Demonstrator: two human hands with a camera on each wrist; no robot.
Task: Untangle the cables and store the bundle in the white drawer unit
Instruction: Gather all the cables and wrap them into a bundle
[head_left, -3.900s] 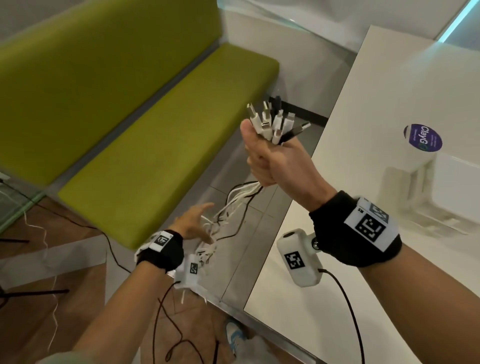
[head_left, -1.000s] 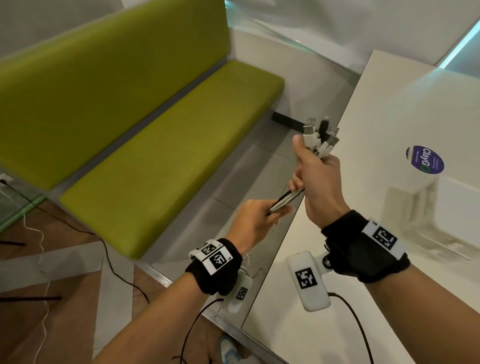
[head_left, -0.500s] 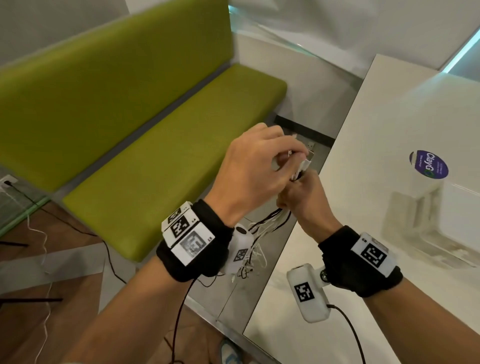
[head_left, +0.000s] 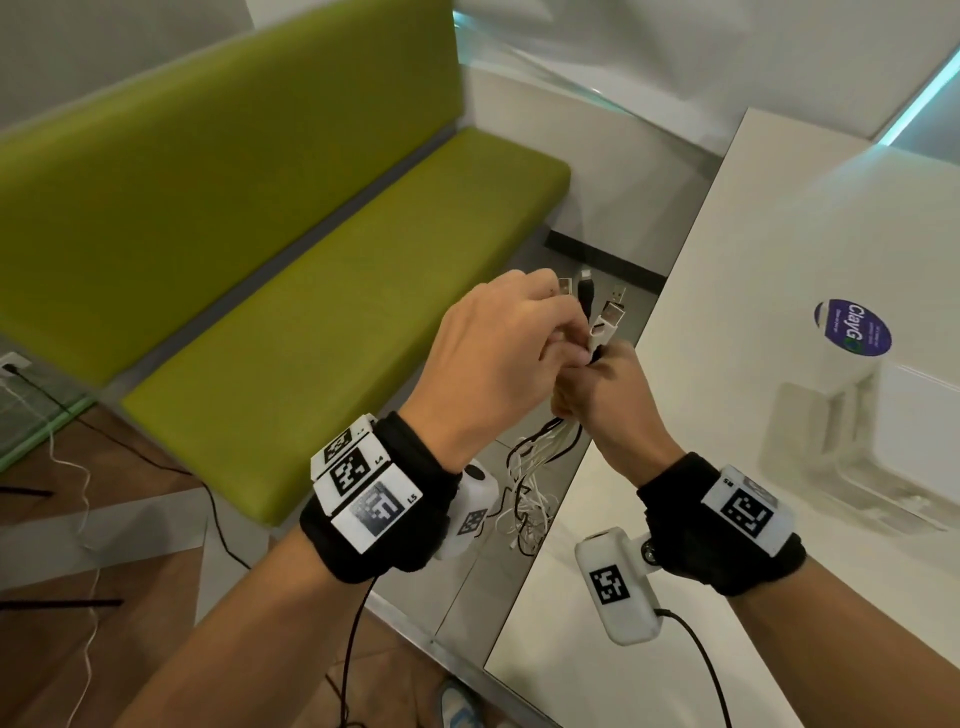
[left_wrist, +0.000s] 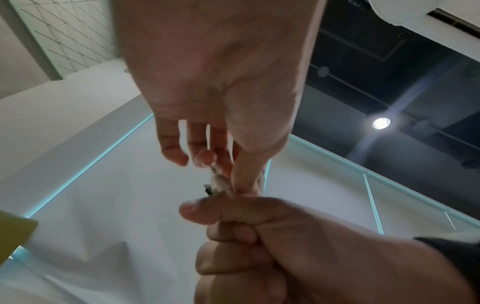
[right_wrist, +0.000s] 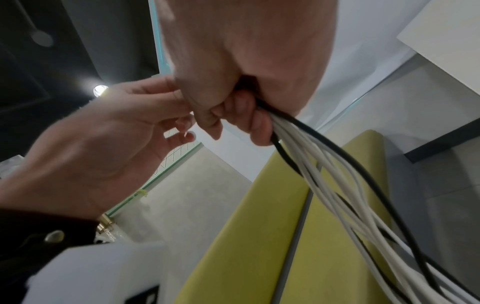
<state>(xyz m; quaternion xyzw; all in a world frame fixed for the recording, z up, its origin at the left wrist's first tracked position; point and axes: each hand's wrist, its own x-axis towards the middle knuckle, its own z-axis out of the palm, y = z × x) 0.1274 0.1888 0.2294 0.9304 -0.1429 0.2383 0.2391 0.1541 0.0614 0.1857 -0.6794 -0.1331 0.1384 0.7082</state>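
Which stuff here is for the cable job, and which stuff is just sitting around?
For the job:
- cable bundle, gripped by the right hand
- plugs at its top, which the left hand fingers pick at

Just there:
- green bench
- white table
- purple sticker
- floor cords

White and black cables (right_wrist: 335, 174), green bench (head_left: 322, 291)

This looks like an office lounge or public waiting area rather than a home: a long green upholstered bench (head_left: 291, 249) runs along a plain pale wall, beside a glossy white table (head_left: 727, 467) bearing a round purple sticker (head_left: 852, 328). The floor mixes grey tiles (head_left: 519, 561) with wood-look planks. Overhead, the wrist views show a dark open ceiling with a recessed spotlight (left_wrist: 381, 123) and teal-lit glass partition edges (left_wrist: 374, 205).
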